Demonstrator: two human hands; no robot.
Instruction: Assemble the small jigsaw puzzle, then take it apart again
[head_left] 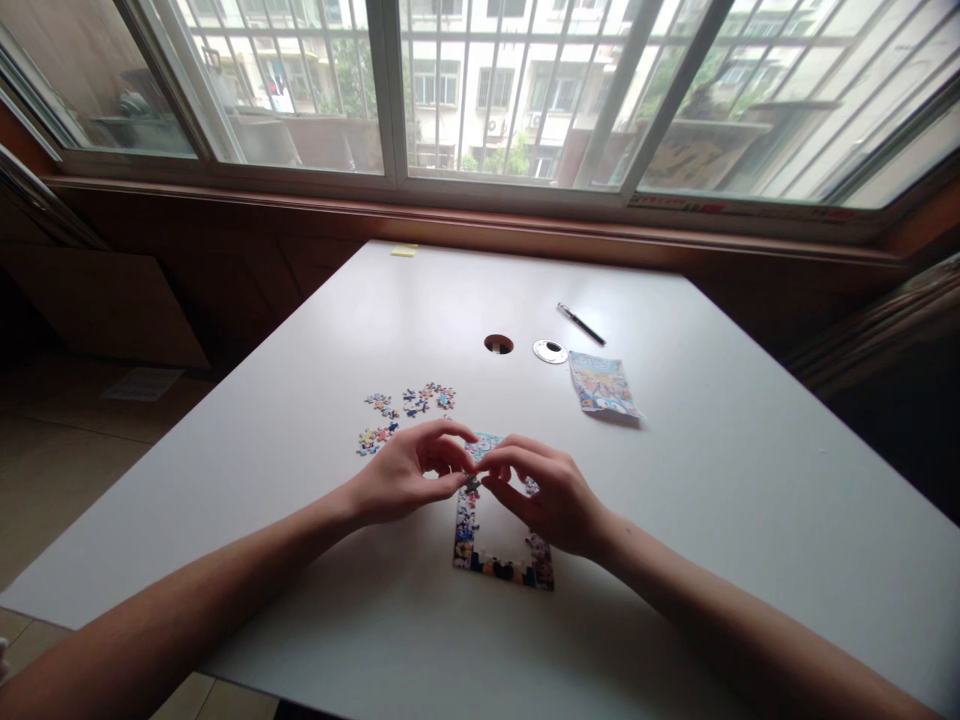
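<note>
Head view: at the centre of the frame we see the left hand [405, 478] and the right hand [544, 495] meeting fingertip to fingertip over a small rectangular jigsaw puzzle frame of colourful cardboard [501, 568]. Between the pinched fingers sits a small dark puzzle piece [472, 487], at the frame's upper left corner; we cannot tell which hand actually has it, only that both are closed around it.

By our judgement the work is partly done: the border of the frame looks assembled along its left and bottom edges, while its middle shows bare white. A scatter of loose multicoloured puzzle pieces [405, 412] lies just above and left of the hands, not yet placed.

Further up the white table [750, 480] lie a printed picture card [602, 384], a white ring-shaped cap [550, 351] beside a round cable hole [499, 344], and a black pen [580, 323].
</note>
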